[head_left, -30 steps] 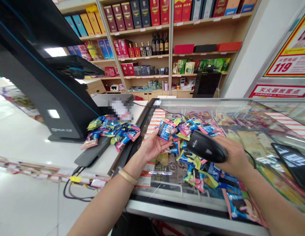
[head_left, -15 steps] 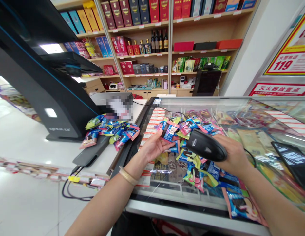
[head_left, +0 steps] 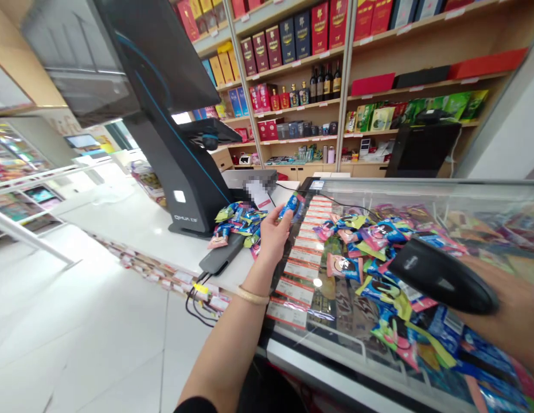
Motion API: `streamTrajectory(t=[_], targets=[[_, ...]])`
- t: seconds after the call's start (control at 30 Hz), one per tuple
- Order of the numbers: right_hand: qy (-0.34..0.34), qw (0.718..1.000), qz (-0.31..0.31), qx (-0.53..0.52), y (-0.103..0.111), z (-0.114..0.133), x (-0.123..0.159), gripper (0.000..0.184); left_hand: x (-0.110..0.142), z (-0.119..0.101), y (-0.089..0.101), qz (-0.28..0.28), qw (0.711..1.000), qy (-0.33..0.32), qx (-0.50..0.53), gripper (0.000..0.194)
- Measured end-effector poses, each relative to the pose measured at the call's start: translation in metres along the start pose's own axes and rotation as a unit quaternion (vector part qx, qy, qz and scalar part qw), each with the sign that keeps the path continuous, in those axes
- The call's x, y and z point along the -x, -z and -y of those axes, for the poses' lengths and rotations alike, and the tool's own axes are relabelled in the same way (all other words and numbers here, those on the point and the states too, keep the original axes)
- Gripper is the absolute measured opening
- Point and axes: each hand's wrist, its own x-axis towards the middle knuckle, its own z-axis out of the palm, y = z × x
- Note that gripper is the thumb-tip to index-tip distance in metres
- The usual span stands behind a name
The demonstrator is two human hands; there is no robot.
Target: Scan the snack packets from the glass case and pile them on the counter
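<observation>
In my left hand is a small blue and pink snack packet, gripped by the fingers just past the left edge of the glass counter. Beyond that hand, a pile of similar blue, green and pink packets lies on the white counter. My right hand, partly blurred, is wrapped round a black barcode scanner. The scanner points left, above a larger heap of snack packets on the glass counter top.
A dark checkout terminal stands on the white counter, with a grey flat device and cables before it. Price labels line the glass counter's left side. Shelves of boxes and bottles fill the back wall.
My left hand has carried the packet left, from the heap on the glass towards the pile on the white counter. The view has turned left. My right hand still holds the scanner.
</observation>
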Motion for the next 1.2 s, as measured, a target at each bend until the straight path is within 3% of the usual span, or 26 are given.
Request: streamTrajectory(t=[0.03,0.1,0.2,0.27,0.33,0.47,0.7,0.83,0.93,1.03,1.13,1.2], targets=[[-0.007,1.0,0.004,0.003,0.0,-0.003,0.004,0.032,-0.01,-0.008,0.013,-0.044,0.995,-0.055,-0.074,0.039],[-0.005,1.0,-0.001,0.009,-0.001,-0.008,0.009,0.035,-0.029,-0.023,0.042,-0.103,0.954,-0.171,-0.222,0.033],[0.01,1.0,-0.003,0.022,-0.003,-0.008,0.01,0.037,-0.051,-0.039,0.083,-0.143,0.848,-0.274,-0.431,0.03],[0.017,0.999,-0.01,0.038,-0.003,-0.005,0.007,0.034,-0.059,-0.044,0.102,-0.134,0.794,-0.278,-0.523,0.029],[0.024,0.998,-0.016,0.051,-0.002,-0.002,0.003,0.029,-0.063,-0.044,0.113,-0.102,0.759,-0.255,-0.591,0.029],[0.021,0.997,-0.036,0.058,-0.004,-0.003,0.001,0.024,-0.063,-0.037,0.118,-0.06,0.719,-0.21,-0.659,0.031],[-0.078,0.997,-0.028,0.007,-0.012,-0.009,0.013,0.028,-0.056,-0.039,0.11,-0.079,0.754,-0.238,-0.607,0.028],[-0.073,0.996,-0.057,0.018,-0.011,-0.008,0.01,0.025,-0.046,-0.046,0.081,-0.081,0.788,-0.29,-0.536,0.029],[-0.086,0.994,-0.067,0.028,-0.01,-0.01,0.007,0.021,-0.025,-0.04,0.04,0.02,0.84,-0.315,-0.442,0.032],[-0.097,0.993,-0.064,0.029,-0.01,-0.011,0.006,0.023,0.006,-0.021,-0.005,0.206,0.873,-0.273,-0.348,0.033],[-0.101,0.993,-0.06,0.01,-0.01,-0.007,0.002,0.021,0.032,0.004,-0.035,0.332,0.868,-0.209,-0.306,0.028],[-0.105,0.993,-0.058,0.0,-0.009,-0.003,-0.002,0.016,0.041,0.019,-0.042,0.381,0.846,-0.19,-0.321,0.032]])
